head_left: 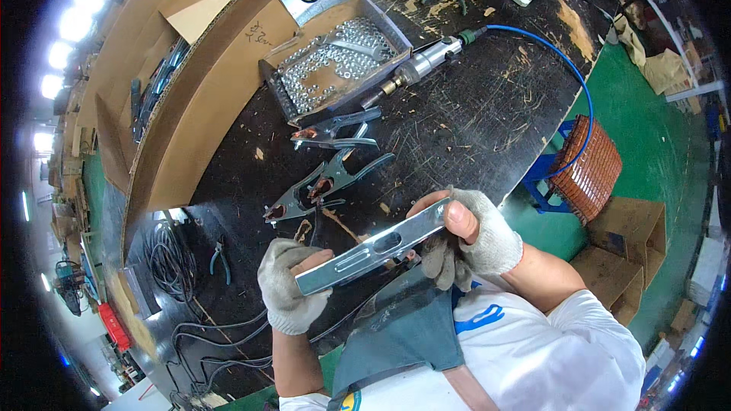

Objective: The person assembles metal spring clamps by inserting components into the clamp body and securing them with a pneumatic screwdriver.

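Note:
Between my hands is a shiny, long metal clamp (373,253), its back facing up with an oval hole and a raised slot. My left hand (288,289), in a light glove with bare fingertips, is closed round its left end. My right hand (481,234), gloved the same way, pinches the other end with the thumb on top. A bit of copper colour shows beneath the clamp near my right hand; its jaws are mostly hidden. Just beyond lie another metal clamp (324,186) with copper-coloured jaw parts and a smaller one (339,131) like it.
A box of nuts (295,114) holds a wrench (354,47). Next to it lies an air screwdriver (426,62) on a blue hose (567,53). Pliers (221,260) and coiled black cable (169,259) are at left, near a tall cardboard box (221,99). A stool (586,171) stands right.

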### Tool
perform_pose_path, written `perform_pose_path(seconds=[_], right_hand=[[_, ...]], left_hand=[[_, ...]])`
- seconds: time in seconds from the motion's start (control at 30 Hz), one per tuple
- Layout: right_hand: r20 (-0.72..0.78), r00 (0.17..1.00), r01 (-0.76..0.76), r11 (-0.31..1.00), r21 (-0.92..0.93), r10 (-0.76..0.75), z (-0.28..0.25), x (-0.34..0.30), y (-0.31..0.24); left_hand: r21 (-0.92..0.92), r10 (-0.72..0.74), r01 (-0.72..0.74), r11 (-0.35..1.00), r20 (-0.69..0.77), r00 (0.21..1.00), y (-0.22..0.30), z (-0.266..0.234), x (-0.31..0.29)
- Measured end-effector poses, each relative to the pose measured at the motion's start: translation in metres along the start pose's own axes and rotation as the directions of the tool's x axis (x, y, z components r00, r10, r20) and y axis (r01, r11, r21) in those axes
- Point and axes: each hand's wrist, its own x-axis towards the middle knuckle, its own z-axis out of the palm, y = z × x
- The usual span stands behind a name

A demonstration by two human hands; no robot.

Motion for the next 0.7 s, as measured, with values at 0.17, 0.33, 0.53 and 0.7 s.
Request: perform_pose_path(seconds=[0.17, 0.33, 0.53, 0.7], right_hand=[[0.037, 0.999, -0.033, 0.999, -0.009, 0.033, 0.019, 0.003, -0.007], [0.107, 0.987, -0.134, 0.982, 0.133, 0.120, 0.003, 0.014, 0.006], [0.022, 0.999, 0.025, 0.999, -0.037, -0.024, 0.001, 0.013, -0.002], [0.056, 0.989, -0.140, 0.985, 0.096, 0.135, 0.009, 0.012, -0.002]], left_hand=[[0.000, -0.010, 0.011, 1.000, 0.096, 0.995, 0.007, 0.006, 0.003], [-0.046, -0.067, 0.073, 0.996, 0.131, 0.989, 0.017, 0.012, 0.007], [-0.121, -0.030, 0.028, 0.992, -0.009, 1.000, 0.010, 0.011, -0.003], [-0.327, -0.277, 0.274, 0.904, 0.039, 0.960, 0.018, 0.016, -0.007]])
